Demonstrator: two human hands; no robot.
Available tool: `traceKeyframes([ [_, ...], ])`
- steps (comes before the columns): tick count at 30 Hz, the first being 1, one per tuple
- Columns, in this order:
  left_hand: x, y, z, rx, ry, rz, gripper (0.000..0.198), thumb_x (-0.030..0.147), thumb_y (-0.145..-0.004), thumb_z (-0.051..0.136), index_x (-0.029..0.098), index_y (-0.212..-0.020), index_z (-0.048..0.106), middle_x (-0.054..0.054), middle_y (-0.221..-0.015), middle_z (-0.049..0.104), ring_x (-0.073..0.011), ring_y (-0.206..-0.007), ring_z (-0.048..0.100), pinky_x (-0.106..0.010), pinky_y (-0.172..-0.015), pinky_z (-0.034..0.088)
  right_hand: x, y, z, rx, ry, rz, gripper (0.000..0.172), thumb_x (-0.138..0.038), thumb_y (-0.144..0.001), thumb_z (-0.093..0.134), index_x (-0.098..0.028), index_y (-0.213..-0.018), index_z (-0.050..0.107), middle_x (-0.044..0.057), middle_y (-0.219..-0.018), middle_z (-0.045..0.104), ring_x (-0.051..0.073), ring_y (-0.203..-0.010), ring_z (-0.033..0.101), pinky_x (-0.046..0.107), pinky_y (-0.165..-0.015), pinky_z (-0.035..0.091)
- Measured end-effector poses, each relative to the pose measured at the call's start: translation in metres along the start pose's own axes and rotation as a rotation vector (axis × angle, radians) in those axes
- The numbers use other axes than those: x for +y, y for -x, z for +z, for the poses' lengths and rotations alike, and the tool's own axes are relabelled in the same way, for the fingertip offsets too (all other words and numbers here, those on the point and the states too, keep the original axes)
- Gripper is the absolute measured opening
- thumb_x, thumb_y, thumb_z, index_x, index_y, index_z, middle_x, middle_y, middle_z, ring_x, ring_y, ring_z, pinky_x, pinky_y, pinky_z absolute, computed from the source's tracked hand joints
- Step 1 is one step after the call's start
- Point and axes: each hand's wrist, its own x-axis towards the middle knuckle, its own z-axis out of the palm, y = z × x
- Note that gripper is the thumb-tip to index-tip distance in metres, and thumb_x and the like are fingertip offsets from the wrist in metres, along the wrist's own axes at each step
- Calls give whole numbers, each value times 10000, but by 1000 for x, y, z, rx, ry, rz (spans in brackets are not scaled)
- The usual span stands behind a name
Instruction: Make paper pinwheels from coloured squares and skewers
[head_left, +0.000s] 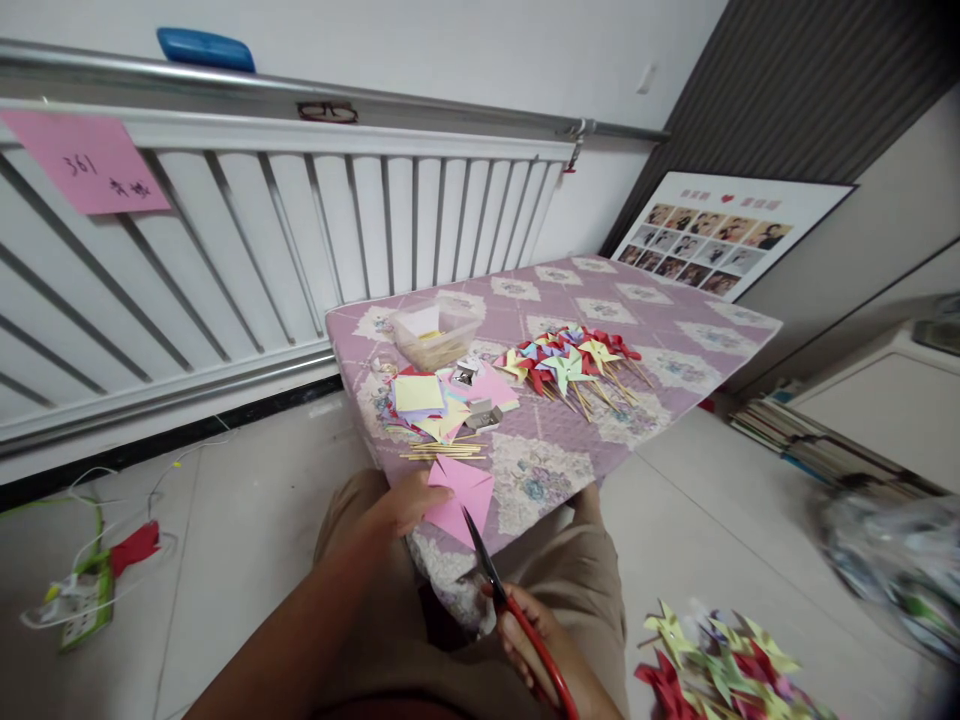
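Observation:
My left hand pinches the left edge of a pink paper square, which has slits running in from its corners. In my right hand are red-handled scissors, their blades pointing up and their tips at the square's lower part. Just beyond the paper lie several thin wooden sticks. Behind them is a pile of coloured paper squares with a yellow one on top. A small grey box sits beside the pile.
A clear plastic tub stands further back on the patterned tablecloth. Several finished paper pinwheels lie to its right. More pinwheels are on the floor at right. A radiator lines the wall; a power strip lies at left.

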Motion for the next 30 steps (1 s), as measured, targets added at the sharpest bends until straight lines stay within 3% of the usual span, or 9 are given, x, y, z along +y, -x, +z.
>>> traceKeyframes([
  [3, 3, 2, 1, -84, -65, 36, 148, 161, -685, 643, 119, -817, 695, -31, -682, 676, -161, -582, 556, -268, -588, 397, -3, -1, 1, -2, 5, -30, 550, -656, -768, 606, -204, -1081, 584, -93, -591, 345, 39, -426, 261, 158, -372, 216],
  [11, 14, 10, 5, -91, -95, 72, 149, 180, -685, 626, 106, -808, 666, -30, -677, 654, -154, -605, 529, -264, -595, 391, -6, -2, 2, -6, 22, -42, 563, -654, -776, 602, -198, -1104, 577, -107, -541, 319, 35, -401, 258, 158, -365, 202],
  [20, 9, 7, 1, -99, -105, 95, 143, 238, -674, 661, 177, -799, 693, -15, -671, 656, -179, -621, 556, -281, -608, 407, 2, -6, -1, 10, 29, -9, 543, -645, -778, 608, -199, -1088, 590, -89, -581, 344, 32, -427, 267, 141, -363, 218],
  [30, 1, -2, -5, -108, -117, 120, 259, 280, -634, 717, 161, -865, 702, -29, -772, 688, -176, -706, 587, -264, -623, 420, -4, -5, 1, 6, 53, -1, 613, -671, -772, 592, -182, -1141, 570, -98, -537, 357, 27, -385, 258, 148, -347, 195],
])
